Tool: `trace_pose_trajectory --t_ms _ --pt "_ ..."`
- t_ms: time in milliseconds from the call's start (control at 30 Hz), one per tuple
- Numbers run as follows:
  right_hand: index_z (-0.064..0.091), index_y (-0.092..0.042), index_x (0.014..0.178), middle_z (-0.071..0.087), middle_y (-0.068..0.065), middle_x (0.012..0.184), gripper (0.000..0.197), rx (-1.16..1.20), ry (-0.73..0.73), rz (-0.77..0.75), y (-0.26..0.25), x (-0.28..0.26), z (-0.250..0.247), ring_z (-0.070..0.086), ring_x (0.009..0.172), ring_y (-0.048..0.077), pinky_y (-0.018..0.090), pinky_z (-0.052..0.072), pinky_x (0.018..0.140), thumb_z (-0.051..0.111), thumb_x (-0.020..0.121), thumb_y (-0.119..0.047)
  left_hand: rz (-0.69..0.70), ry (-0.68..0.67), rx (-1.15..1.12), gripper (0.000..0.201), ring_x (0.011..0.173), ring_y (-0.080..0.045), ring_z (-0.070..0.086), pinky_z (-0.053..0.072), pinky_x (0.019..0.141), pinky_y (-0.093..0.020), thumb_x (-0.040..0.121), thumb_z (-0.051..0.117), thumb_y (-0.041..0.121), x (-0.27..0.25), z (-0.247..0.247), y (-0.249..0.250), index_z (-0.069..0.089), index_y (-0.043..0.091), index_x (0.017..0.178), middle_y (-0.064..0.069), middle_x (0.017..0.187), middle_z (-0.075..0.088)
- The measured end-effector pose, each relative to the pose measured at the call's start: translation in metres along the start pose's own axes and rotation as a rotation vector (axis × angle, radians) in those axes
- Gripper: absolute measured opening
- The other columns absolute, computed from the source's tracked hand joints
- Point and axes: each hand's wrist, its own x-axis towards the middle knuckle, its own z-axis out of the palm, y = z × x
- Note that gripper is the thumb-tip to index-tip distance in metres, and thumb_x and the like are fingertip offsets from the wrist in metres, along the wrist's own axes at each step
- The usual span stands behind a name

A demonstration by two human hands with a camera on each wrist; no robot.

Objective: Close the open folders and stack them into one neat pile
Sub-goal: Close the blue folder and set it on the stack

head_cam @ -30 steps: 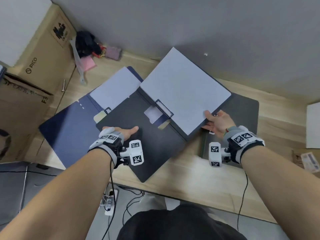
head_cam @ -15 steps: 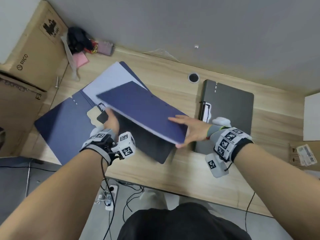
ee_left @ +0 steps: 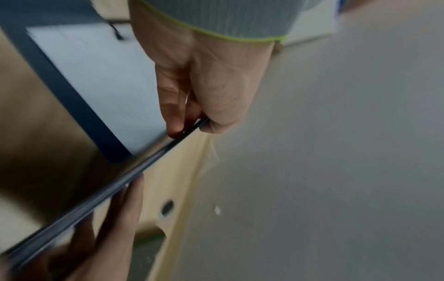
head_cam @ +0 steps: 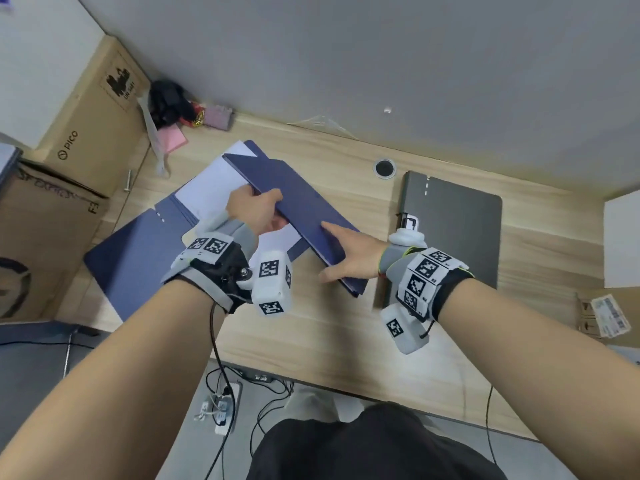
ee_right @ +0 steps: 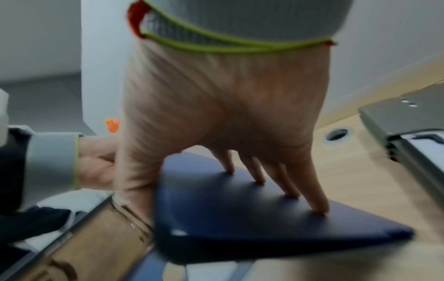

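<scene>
A closed navy folder (head_cam: 298,206) hangs tilted above the wooden table (head_cam: 311,341). My left hand (head_cam: 258,202) pinches its left long edge, thumb on top and fingers under; the left wrist view shows that pinch (ee_left: 190,121) on the thin folder edge (ee_left: 96,199). My right hand (head_cam: 337,252) holds the near corner, fingers spread on the cover (ee_right: 240,218) and thumb below. Under it at the left lies an open blue folder (head_cam: 138,251) with a white sheet (head_cam: 211,188). A closed dark grey folder (head_cam: 457,230) lies flat at the right.
Cardboard boxes (head_cam: 86,109) stand along the left edge, with small clutter (head_cam: 173,102) in the back left corner. A cable hole (head_cam: 383,167) sits between the folders. A white box (head_cam: 621,237) stands at the far right. Cables hang below the table's front edge.
The folder that lay open with a white page has been flipped shut by my right hand. My left hand moved up to its left edge, and both hands have raised it off the table.
</scene>
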Motion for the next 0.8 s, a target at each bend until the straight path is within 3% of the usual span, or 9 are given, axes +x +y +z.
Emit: trace_pose_trajectory --t_ms 67,167,267,333,433,500,600,733,800 --pt "0.028 -0.024 0.15 0.054 0.005 0.135 0.075 -0.012 0.133 -0.024 -0.009 -0.013 -0.017 0.052 0.114 0.028 0.029 0.042 0.083 0.061 0.084 -0.033 0.103 -0.045 0.058 0.012 0.059 -0.028 0.067 0.061 0.06 -0.031 0.085 0.066 0.013 -0.011 0.018 0.025 0.06 0.006 0.093 -0.022 0.088 0.074" --pt "0.056 -0.023 0.093 0.058 0.006 0.079 0.01 0.015 0.501 -0.012 -0.002 -0.028 -0.047 0.053 0.08 0.033 0.031 0.033 0.06 0.048 0.086 -0.02 0.198 -0.179 0.115 0.024 0.06 -0.027 0.069 0.058 0.062 -0.031 0.09 0.068 0.034 -0.021 0.044 0.05 0.056 0.012 0.089 -0.01 0.083 0.072" --pt "0.071 -0.02 0.095 0.07 0.005 0.086 0.018 0.324 0.654 0.115 0.045 -0.05 -0.072 0.062 0.085 0.03 0.033 0.049 0.076 0.054 0.09 -0.02 0.268 -0.179 0.267 0.036 0.093 -0.024 0.071 0.058 0.085 -0.038 0.082 0.068 0.057 -0.023 0.069 0.062 0.061 0.023 0.095 0.001 0.101 0.069" --pt "0.072 -0.019 0.111 0.074 0.008 0.104 0.023 0.756 0.629 0.06 0.074 -0.074 -0.076 0.069 0.091 0.026 0.042 0.055 0.09 0.057 0.094 -0.013 0.237 -0.088 0.396 0.062 0.108 -0.024 0.064 0.051 0.1 -0.042 0.075 0.071 0.062 -0.013 0.077 0.051 0.057 0.02 0.119 0.001 0.115 0.063" --pt "0.068 -0.015 0.118 0.073 0.009 0.11 0.026 1.103 0.618 0.012 0.114 -0.107 -0.072 0.071 0.091 0.024 0.04 0.057 0.088 0.054 0.098 -0.007 0.121 -0.066 0.469 0.109 0.11 -0.024 0.062 0.053 0.098 -0.046 0.053 0.073 0.084 -0.002 0.091 0.025 0.049 0.014 0.133 0.002 0.119 0.06" --pt "0.066 -0.015 0.116 0.076 0.003 0.101 0.025 1.184 0.606 0.034 0.138 -0.119 -0.063 0.073 0.084 0.019 0.036 0.059 0.083 0.051 0.098 -0.007 -0.016 -0.224 0.397 0.09 0.105 -0.027 0.065 0.056 0.094 -0.051 0.065 0.079 0.069 -0.01 0.105 0.014 0.055 0.009 0.127 -0.006 0.118 0.065" --pt "0.062 -0.008 0.119 0.076 0.001 0.097 0.024 1.152 0.598 0.204 0.172 -0.128 -0.046 0.072 0.079 0.015 0.034 0.055 0.08 0.052 0.098 -0.007 0.008 -0.434 0.334 0.011 0.089 -0.028 0.064 0.055 0.094 -0.053 0.093 0.07 0.009 -0.027 0.136 0.003 0.06 0.006 0.097 -0.012 0.094 0.065" --pt "0.062 -0.003 0.12 0.069 0.007 0.11 0.031 1.053 0.55 0.461 0.215 -0.123 -0.028 0.067 0.088 0.021 0.032 0.05 0.082 0.065 0.092 -0.017 -0.019 -0.671 0.403 0.017 0.076 -0.021 0.062 0.055 0.073 -0.039 0.097 0.047 -0.016 -0.032 0.18 -0.018 0.053 0.001 0.098 -0.01 0.083 0.06" --pt "0.062 -0.005 0.122 0.069 0.006 0.116 0.042 0.968 0.549 0.528 0.231 -0.115 -0.024 0.066 0.098 0.024 0.033 0.048 0.092 0.071 0.087 -0.027 0.05 -0.631 0.567 0.015 0.095 -0.031 0.07 0.06 0.086 -0.043 0.094 0.057 -0.009 -0.029 0.199 -0.031 0.059 0.002 0.105 -0.015 0.099 0.068"
